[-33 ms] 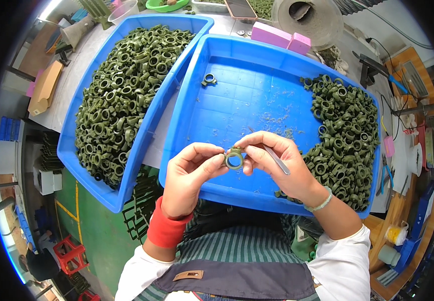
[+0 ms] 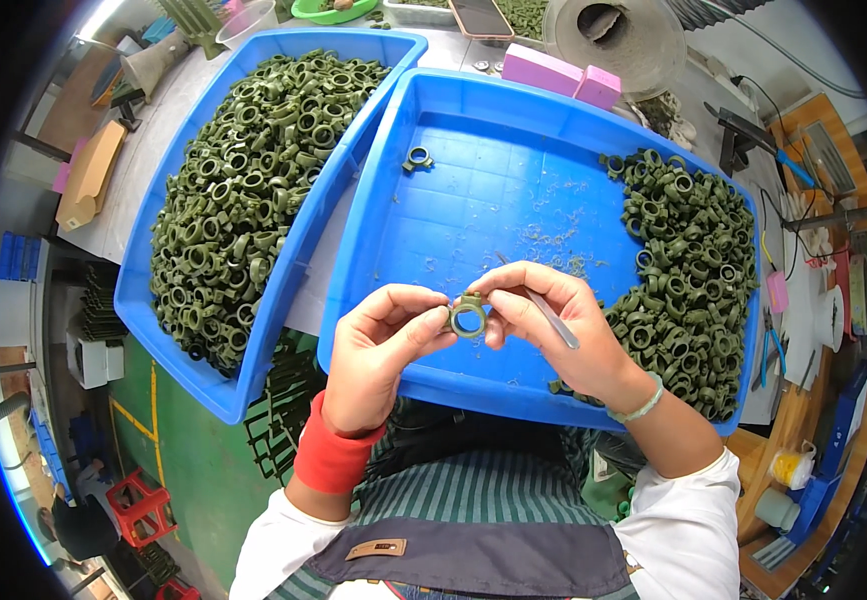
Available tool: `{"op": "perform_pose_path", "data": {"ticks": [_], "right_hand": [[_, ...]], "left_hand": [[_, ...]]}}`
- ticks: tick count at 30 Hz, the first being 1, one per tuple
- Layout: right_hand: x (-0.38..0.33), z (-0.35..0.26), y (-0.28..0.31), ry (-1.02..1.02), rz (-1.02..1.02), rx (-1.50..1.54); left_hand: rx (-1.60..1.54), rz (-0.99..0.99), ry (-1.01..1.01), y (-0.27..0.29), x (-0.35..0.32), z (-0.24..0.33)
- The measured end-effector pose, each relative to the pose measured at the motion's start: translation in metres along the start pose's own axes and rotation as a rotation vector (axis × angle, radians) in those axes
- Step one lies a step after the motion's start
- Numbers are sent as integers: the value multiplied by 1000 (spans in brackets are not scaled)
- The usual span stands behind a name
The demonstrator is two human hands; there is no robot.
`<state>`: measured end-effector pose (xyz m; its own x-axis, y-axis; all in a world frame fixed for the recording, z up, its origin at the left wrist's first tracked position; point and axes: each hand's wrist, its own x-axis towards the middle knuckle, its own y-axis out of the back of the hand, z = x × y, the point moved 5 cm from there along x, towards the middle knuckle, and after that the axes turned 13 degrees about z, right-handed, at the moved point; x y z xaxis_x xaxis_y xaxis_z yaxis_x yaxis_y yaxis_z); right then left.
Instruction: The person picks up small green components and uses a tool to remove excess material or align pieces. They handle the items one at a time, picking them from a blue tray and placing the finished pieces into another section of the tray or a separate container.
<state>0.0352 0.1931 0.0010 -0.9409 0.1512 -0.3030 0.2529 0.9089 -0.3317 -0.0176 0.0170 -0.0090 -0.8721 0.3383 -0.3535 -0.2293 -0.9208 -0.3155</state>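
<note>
Over the near part of the right-hand blue tray, my left hand pinches a dark green ring-shaped part with small lugs between thumb and fingers. Its round opening faces up at me, with blue showing through. My right hand is closed around a slim grey metal tool, whose flat end sticks out beyond the fingers. Those right fingertips also meet the ring's top and right side; the tool's working tip is hidden. One similar loose ring lies in the tray's far left corner.
Similar green rings are heaped along the tray's right side, with fine shavings mid-tray. Another blue tray, full of rings, stands at the left. Pink blocks, a phone and a round grey duct lie beyond.
</note>
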Motion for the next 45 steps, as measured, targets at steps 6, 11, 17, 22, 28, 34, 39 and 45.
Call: {"op": "perform_pose_path", "data": {"ticks": [6,11,17,22,28,34,39,45], "right_hand": [[1,-2,0,143,-9,-123],[2,-4,-2,148,16,-87],[-1,-4,-2,273,60,-235],[-6,-24,-8,899,128,-593],[-1,-18,-9,761,159,-652],[84,-8,-14,705,105,-859],[175,-3,-24,969,162,-1042],[154,-8,-30,966,47,-1030]], "left_hand": [[-88,-38,203,1,3,-3],[-163,-36,235,-3,1,-8],[144,6,-477,-4,-3,12],[91,-37,-454,-4,-1,12],[52,-21,-508,0,-3,11],[-180,79,-209,18,1,13],[-409,14,-32,28,4,21],[-305,30,80,36,8,12]]}}
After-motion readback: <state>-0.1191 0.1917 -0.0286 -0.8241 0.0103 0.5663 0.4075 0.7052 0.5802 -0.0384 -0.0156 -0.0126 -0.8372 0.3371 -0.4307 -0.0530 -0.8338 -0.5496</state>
